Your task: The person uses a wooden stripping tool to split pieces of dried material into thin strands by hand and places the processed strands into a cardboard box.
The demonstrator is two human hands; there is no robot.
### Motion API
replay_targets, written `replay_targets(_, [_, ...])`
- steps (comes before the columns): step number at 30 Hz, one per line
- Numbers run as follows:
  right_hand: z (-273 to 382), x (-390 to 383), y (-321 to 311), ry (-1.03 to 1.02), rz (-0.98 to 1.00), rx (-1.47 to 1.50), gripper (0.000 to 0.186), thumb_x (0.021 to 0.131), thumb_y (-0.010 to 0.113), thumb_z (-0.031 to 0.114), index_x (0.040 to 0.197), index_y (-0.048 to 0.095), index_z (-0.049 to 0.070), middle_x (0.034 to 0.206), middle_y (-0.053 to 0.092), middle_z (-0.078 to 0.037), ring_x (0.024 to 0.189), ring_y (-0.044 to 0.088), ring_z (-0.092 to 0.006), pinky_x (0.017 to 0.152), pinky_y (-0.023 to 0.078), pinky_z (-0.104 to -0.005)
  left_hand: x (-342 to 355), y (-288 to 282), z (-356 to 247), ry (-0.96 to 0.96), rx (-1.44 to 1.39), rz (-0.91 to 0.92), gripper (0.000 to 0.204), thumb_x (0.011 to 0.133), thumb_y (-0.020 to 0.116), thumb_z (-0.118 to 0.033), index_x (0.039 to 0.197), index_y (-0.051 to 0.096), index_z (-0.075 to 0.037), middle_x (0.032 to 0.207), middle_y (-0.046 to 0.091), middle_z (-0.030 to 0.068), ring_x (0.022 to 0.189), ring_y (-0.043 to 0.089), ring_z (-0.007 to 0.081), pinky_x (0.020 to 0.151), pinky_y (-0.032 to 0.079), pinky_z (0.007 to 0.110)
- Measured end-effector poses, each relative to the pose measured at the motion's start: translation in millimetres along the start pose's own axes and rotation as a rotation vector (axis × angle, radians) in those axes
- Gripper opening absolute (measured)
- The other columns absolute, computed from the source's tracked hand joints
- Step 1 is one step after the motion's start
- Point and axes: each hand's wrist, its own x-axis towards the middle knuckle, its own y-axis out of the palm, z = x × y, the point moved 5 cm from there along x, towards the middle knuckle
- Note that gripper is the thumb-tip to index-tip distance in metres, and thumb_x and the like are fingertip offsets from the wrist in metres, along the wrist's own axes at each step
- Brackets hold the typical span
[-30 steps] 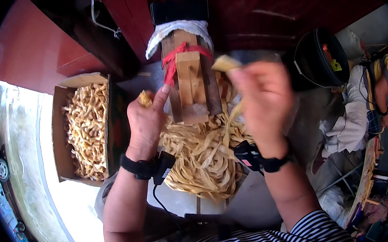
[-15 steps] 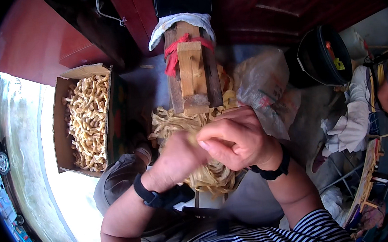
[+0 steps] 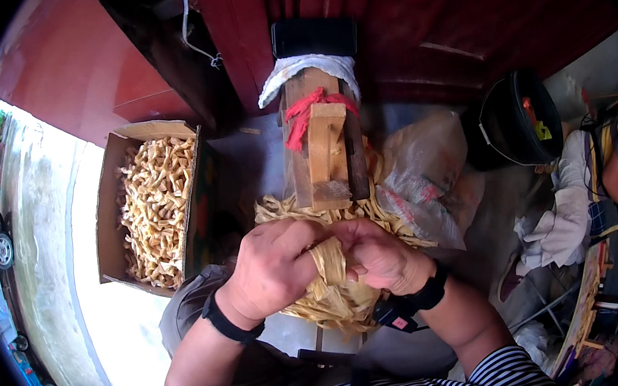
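Note:
Close together over the pile, my left hand and my right hand grip a flat, pale-yellow strip. The strip is folded over between them, with a wide end hanging toward me. My left fingers are curled round its left side, and my right thumb and fingertips pinch at its right side. Part of the strip is hidden by the fingers. Beneath lies a loose heap of similar strips. Just beyond stands a narrow wooden bench with an upright wooden block and a red cloth tie.
On the left is a cardboard box holding many knotted yellowish pieces. A clear plastic bag and a black bucket stand at the right. Further right, another person's arm shows. A white cloth covers the bench's far end.
My blurred hands have moved a little lower and now show a folded strip between them. The whole view has shifted, so the bench and box sit lower and further right.

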Motion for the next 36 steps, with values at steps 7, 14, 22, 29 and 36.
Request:
replay_targets(7, [27,-6,7,-0.528,-0.27,-0.731,0.016,0.095,0.056,0.013,0.1,0.062,-0.001,0.081,0.064,-0.004,0.066,0.059,-0.008,0.056,0.046,-0.0229,-8,-2,19,-0.456,-0.321,-0.034,0.027,0.068,0.073,-0.001,0.094,0.067,0.001,0.116,0.061,0.0189,0.097,0.065,0.0332,0.079,0.055,0.035])
replay_targets(14, [24,-1,15,-0.524,-0.268,-1.337,0.031,0.097,0.053,0.026,0.086,0.061,-0.002,0.063,0.058,-0.002,0.06,0.057,-0.0116,0.054,0.045,-0.0299,-15,6,18,-0.438,-0.312,0.066,0.018,0.06,0.06,0.009,0.076,0.064,0.003,0.112,0.064,0.0107,0.082,0.066,0.0286,0.069,0.054,0.035])
replay_targets(22, [13,-5,0,-0.079,-0.076,-0.285,0.042,0.099,0.049,0.039,0.092,0.061,-0.001,0.061,0.045,0.005,0.05,0.025,-0.0016,0.046,0.02,-0.0188,-20,-23,45,-0.872,-0.886,-0.241,0.012,0.083,0.07,-0.006,0.087,0.065,0.004,0.1,0.065,0.0102,0.085,0.059,0.0129,0.073,0.048,0.025])
replay_targets(29, [14,-4,-2,-0.011,-0.21,-0.438,0.031,0.093,0.06,0.029,0.084,0.061,-0.001,0.059,0.04,0.007,0.05,0.028,-0.0019,0.046,0.02,-0.02,-30,18,40,-1.057,-1.201,-0.008,0.02,0.079,0.074,-0.008,0.092,0.059,-0.001,0.073,0.062,0.004,0.057,0.055,0.0076,0.049,0.043,0.02])
replay_targets(36, [66,-6,-35,-0.47,-0.622,-0.943,0.014,0.088,0.067,0.012,0.084,0.062,0.0,0.074,0.063,-0.001,0.067,0.054,-0.0034,0.061,0.045,-0.0202,-15,40,74,-1.09,-1.069,-0.218,0.009,0.087,0.064,-0.008,0.091,0.058,-0.003,0.072,0.06,0.0025,0.055,0.052,0.0075,0.05,0.041,0.021])
